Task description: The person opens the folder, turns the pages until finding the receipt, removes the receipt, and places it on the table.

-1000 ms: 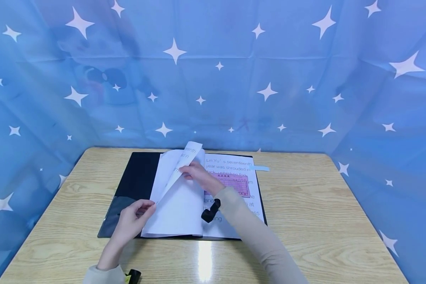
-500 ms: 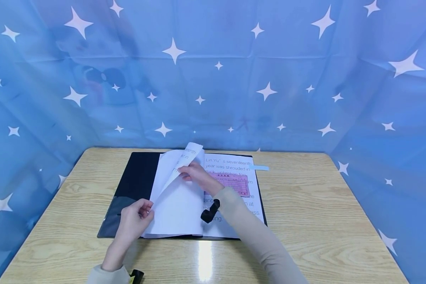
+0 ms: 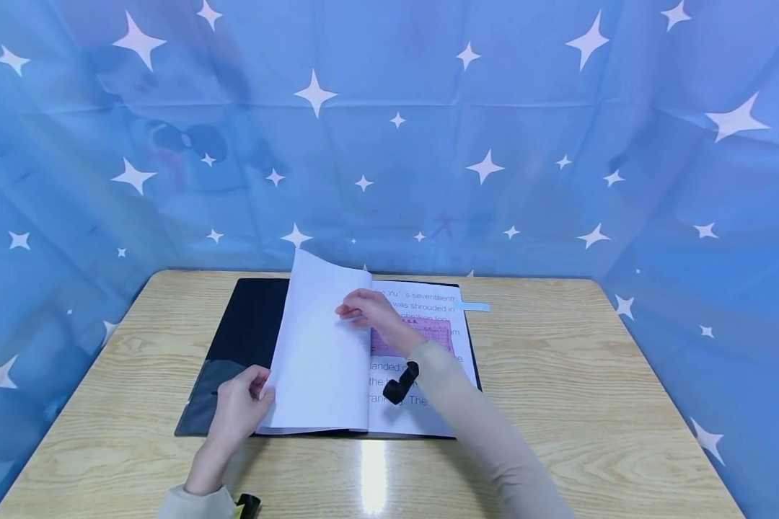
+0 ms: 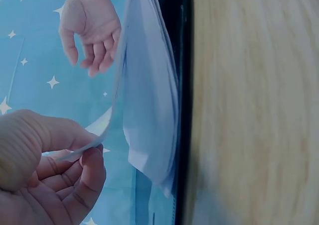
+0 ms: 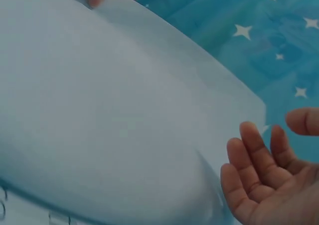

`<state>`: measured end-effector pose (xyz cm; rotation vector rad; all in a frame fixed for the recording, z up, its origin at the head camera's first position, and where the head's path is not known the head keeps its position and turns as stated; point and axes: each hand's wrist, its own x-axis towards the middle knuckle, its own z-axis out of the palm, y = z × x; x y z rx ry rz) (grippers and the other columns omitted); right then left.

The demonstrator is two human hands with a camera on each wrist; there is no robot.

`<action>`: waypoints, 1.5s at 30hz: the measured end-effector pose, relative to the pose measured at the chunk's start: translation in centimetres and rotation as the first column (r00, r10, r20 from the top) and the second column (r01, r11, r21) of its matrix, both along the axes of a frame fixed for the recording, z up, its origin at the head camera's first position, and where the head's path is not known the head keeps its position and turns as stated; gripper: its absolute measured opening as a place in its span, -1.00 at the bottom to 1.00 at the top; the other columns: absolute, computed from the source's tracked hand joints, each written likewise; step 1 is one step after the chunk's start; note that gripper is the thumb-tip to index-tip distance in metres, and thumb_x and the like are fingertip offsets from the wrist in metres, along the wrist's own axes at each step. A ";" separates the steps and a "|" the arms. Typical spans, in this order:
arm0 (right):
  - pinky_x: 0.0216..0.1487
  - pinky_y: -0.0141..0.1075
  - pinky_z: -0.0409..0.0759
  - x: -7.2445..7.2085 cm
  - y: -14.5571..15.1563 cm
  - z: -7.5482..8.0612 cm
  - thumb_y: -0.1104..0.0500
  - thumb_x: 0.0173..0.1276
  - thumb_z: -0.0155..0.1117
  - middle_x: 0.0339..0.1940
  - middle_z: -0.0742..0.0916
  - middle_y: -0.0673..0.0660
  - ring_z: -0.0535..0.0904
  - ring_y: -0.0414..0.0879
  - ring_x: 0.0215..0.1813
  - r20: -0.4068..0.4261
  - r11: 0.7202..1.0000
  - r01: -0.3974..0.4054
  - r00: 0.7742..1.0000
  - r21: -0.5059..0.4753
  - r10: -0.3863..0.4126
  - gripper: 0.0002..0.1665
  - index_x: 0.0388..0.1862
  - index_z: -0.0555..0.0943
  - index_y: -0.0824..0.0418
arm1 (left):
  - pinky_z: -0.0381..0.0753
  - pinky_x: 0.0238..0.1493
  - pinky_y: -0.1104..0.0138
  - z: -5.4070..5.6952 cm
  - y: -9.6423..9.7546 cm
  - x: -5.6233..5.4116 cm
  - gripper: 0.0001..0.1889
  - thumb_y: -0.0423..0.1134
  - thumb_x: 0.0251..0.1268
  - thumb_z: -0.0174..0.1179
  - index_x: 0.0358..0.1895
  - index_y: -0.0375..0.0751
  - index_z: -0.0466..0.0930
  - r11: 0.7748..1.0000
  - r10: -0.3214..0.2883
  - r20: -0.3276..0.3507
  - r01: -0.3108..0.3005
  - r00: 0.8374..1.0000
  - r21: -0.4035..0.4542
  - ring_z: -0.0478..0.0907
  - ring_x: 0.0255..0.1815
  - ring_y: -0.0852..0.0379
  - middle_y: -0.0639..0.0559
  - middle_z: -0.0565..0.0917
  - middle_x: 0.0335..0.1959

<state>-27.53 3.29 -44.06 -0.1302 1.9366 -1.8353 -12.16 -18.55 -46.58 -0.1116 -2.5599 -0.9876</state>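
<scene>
My left hand (image 3: 240, 404) pinches the lower left edge of a white page (image 3: 321, 353) in an open black folder (image 3: 253, 313). In the left wrist view, that page's edge (image 4: 102, 133) bends between thumb and curled fingers, lifted off the paper stack (image 4: 149, 85). Over the page's right half hovers my right hand (image 3: 373, 313), holding nothing. Its fingers (image 5: 259, 165) are loosely bent and apart in the right wrist view, beside the curved page (image 5: 114, 100). On the facing page lies a pink gridded slip (image 3: 438, 334), partly hidden by the right hand and wrist.
A pale blue tab (image 3: 474, 306) sticks out past the folder's right edge. The folder lies on a wooden table (image 3: 578, 375) with a starred blue curtain (image 3: 389, 180) behind it. A clear pocket (image 3: 197, 396) covers the folder's lower left cover.
The right hand has let go of the folded-over page top and shifted slightly right. That page has unfolded, its top corner now rising at upper left. The left hand keeps its pinch, slightly further left.
</scene>
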 end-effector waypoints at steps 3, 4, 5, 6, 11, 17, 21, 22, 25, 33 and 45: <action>0.01 -0.19 0.52 -0.2 1.0 -0.1 0.18 0.39 0.04 -0.17 0.70 0.16 0.61 -0.09 -0.11 -0.022 1.000 0.011 1.000 0.027 -0.010 -0.74 -0.08 0.50 0.34 | 0.42 -0.55 0.37 -0.1 -0.1 0.0 -0.83 -0.62 -0.19 0.23 -0.43 -0.43 0.57 1.000 0.004 0.040 -0.004 0.999 0.002 0.41 -0.58 0.16 0.00 0.52 -0.63; 0.03 -0.17 0.51 -0.2 1.4 -0.1 0.18 0.40 0.03 -0.16 0.70 0.16 0.61 -0.08 -0.10 -0.025 0.999 0.015 1.000 0.033 -0.014 -0.73 -0.06 0.50 0.36 | 0.42 -0.55 0.37 -0.2 -0.2 0.0 -0.84 -0.62 -0.18 0.23 -0.42 -0.44 0.57 1.000 0.003 0.055 -0.003 0.998 0.004 0.41 -0.57 0.16 0.00 0.52 -0.63; 0.04 -0.17 0.50 -0.3 1.7 -0.1 0.18 0.40 0.03 -0.16 0.69 0.16 0.61 -0.08 -0.10 -0.027 0.999 0.021 0.999 0.040 -0.020 -0.72 -0.06 0.49 0.36 | 0.43 -0.54 0.37 -0.3 -0.2 -0.1 -0.84 -0.61 -0.17 0.23 -0.41 -0.45 0.57 1.000 0.004 0.069 -0.004 0.998 0.004 0.41 -0.57 0.16 0.00 0.53 -0.62; 0.04 -0.16 0.50 -0.3 2.1 -0.2 0.18 0.40 0.02 -0.17 0.69 0.16 0.61 -0.07 -0.10 -0.030 0.998 0.027 0.999 0.048 -0.026 -0.71 -0.05 0.49 0.36 | 0.43 -0.54 0.37 -0.3 -0.2 -0.1 -0.84 -0.61 -0.16 0.23 -0.41 -0.45 0.57 1.000 0.004 0.084 -0.005 0.996 0.005 0.41 -0.57 0.16 0.00 0.53 -0.62; 0.05 -0.15 0.49 -0.6 3.8 -0.2 0.17 0.39 0.05 -0.21 0.70 0.14 0.61 -0.02 -0.08 -0.007 0.996 0.066 0.998 0.064 -0.065 -0.79 -0.15 0.51 0.30 | 0.40 -0.52 0.38 -0.6 -0.4 -0.2 -0.84 -0.60 -0.14 0.23 -0.40 -0.44 0.55 1.000 0.012 0.147 -0.013 0.989 0.009 0.39 -0.56 0.16 0.01 0.50 -0.61; 0.06 -0.13 0.49 -0.8 5.7 -0.2 0.17 0.40 0.02 -0.21 0.68 0.16 0.60 0.01 -0.08 0.019 0.992 0.094 0.995 0.080 -0.096 -0.81 -0.18 0.49 0.27 | 0.40 -0.50 0.38 -0.8 -0.5 -0.4 -0.85 -0.59 -0.10 0.22 -0.38 -0.44 0.53 1.000 0.021 0.219 -0.024 0.975 0.011 0.40 -0.54 0.15 -0.02 0.51 -0.58; 0.09 -0.12 0.48 -0.8 6.9 -0.2 0.17 0.40 0.02 -0.18 0.67 0.17 0.59 0.00 -0.06 0.024 0.989 0.113 0.993 0.099 -0.116 -0.78 -0.12 0.49 0.30 | 0.41 -0.49 0.37 -1.0 -0.6 -0.6 -0.81 -0.56 -0.07 0.22 -0.31 -0.48 0.51 0.999 0.032 0.289 -0.039 0.957 0.017 0.42 -0.52 0.12 -0.05 0.51 -0.55; 0.10 -0.12 0.47 -0.8 7.2 -0.1 0.17 0.40 0.02 -0.18 0.67 0.17 0.59 0.01 -0.05 0.023 0.988 0.115 0.993 0.104 -0.118 -0.76 -0.10 0.48 0.32 | 0.41 -0.48 0.36 -1.1 -0.6 -0.7 -0.80 -0.56 -0.06 0.22 -0.28 -0.48 0.50 0.999 0.034 0.308 -0.042 0.951 0.020 0.42 -0.51 0.11 -0.05 0.50 -0.54; 0.11 -0.12 0.46 -0.7 8.2 -0.2 0.17 0.40 0.02 -0.17 0.67 0.16 0.58 0.02 -0.02 0.024 0.985 0.122 0.992 0.120 -0.126 -0.73 -0.07 0.47 0.34 | 0.40 -0.48 0.35 -1.2 -0.7 -0.8 -0.76 -0.54 -0.06 0.21 -0.23 -0.49 0.49 0.999 0.037 0.347 -0.048 0.937 0.023 0.41 -0.50 0.10 -0.05 0.48 -0.55; 0.10 -0.11 0.48 -0.6 11.1 -0.5 0.19 0.41 0.00 -0.16 0.67 0.19 0.59 0.06 -0.02 0.016 0.980 0.148 0.988 0.134 -0.151 -0.73 -0.07 0.45 0.37 | 0.42 -0.46 0.30 -1.4 -0.7 -1.1 -0.73 -0.54 -0.07 0.23 -0.22 -0.51 0.48 0.999 0.032 0.395 -0.044 0.918 0.021 0.39 -0.51 0.09 -0.04 0.47 -0.57; 0.16 -0.03 0.41 -0.4 15.3 -1.0 0.24 0.31 0.15 0.05 0.55 0.30 0.47 0.19 0.13 -0.024 0.961 0.193 0.981 0.198 -0.192 -0.65 0.01 0.42 0.41 | 0.38 -0.52 0.28 -1.3 -0.8 -1.3 -0.63 -0.52 -0.02 0.22 -0.08 -0.53 0.41 0.999 0.023 0.460 -0.035 0.888 0.018 0.38 -0.49 0.03 -0.11 0.45 -0.49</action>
